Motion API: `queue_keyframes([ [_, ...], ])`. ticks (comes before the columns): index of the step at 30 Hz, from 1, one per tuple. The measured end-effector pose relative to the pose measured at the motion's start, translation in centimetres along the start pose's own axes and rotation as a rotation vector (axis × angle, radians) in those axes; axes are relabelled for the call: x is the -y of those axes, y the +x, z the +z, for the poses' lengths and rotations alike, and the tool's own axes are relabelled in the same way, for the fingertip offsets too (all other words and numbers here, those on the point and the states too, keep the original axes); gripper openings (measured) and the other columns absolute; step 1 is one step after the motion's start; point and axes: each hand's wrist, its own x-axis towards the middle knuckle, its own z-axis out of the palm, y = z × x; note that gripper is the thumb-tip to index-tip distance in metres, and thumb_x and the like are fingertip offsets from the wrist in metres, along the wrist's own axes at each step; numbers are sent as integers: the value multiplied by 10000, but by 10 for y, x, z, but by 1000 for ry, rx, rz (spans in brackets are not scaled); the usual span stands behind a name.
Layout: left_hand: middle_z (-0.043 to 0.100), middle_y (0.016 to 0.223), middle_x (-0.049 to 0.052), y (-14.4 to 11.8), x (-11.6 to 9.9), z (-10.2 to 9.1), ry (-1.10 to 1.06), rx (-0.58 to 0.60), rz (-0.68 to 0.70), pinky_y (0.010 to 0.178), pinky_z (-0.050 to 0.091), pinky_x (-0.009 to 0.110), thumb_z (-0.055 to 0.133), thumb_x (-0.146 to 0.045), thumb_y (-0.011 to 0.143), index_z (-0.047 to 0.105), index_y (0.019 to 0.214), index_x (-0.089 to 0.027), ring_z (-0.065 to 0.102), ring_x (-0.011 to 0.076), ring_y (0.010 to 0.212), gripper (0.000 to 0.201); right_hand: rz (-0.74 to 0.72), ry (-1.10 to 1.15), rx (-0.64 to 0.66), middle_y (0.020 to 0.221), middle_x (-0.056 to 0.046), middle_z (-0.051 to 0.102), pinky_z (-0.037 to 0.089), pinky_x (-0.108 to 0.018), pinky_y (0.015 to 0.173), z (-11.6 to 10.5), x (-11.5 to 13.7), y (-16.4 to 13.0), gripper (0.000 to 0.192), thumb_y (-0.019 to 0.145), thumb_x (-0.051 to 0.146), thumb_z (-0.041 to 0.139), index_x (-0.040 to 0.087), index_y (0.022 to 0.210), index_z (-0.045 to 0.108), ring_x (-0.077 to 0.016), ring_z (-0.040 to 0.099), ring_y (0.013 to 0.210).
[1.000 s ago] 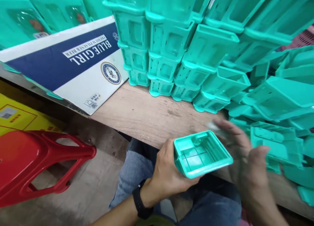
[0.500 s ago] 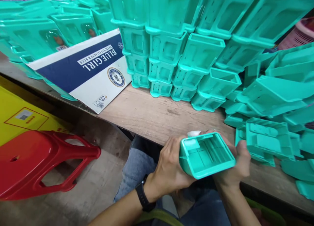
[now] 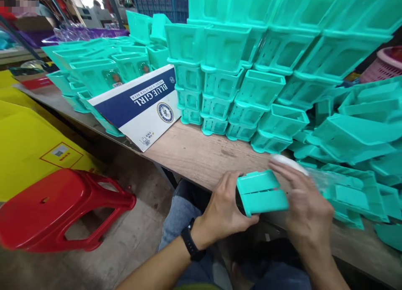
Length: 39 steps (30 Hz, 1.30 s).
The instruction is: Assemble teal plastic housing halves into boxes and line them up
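My left hand, a black watch on its wrist, grips a small turquoise plastic bin over the table's front edge. The bin is turned so that a flat side with a thin slit faces up. Close against the bin's right end is my right hand, blurred, with its fingers bent together. A white, rounded thing shows along the far side of these fingers, seemingly held by them; I cannot make out its kind. Something clear and smeared trails to its right.
Stacked turquoise bins rise behind the wooden table. Loose bins lie heaped at the right. A white and blue carton leans on the left. Beside the table stand a red stool and a yellow box.
The bin has been turned from its open mouth facing me to a slitted side facing up. My right hand has come off it to the right with the white thing. The view has tilted up.
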Motion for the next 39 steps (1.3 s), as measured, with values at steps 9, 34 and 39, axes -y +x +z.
queue_keyframes([
  [9, 670, 1164, 109, 9, -9, 9, 0, 12, 53, 975, 592, 445, 857, -203, 632, 572, 1250, -157, 661, 310, 1103, 682, -347, -325, 73, 969, -97, 825, 494, -405, 976, 5, 7, 22, 535, 1106, 244, 269, 120, 1006, 780, -251, 755, 877],
  [34, 713, 1140, 96, 25, -15, -5, 75, 129, -69, 960, 580, 482, 861, -272, 630, 589, 1291, -172, 688, 330, 1050, 723, 393, 211, 148, 943, -73, 791, 494, -370, 712, 19, 0, 19, 782, 994, 783, 211, 225, 989, 760, -236, 683, 772],
  [39, 739, 1139, 103, 25, -15, -5, 47, 112, -57, 958, 578, 477, 836, -235, 625, 621, 1299, -153, 704, 341, 1064, 712, 339, 111, 119, 902, -87, 796, 504, -372, 713, 21, 1, 23, 706, 1049, 653, 207, 219, 943, 754, -242, 714, 776],
])
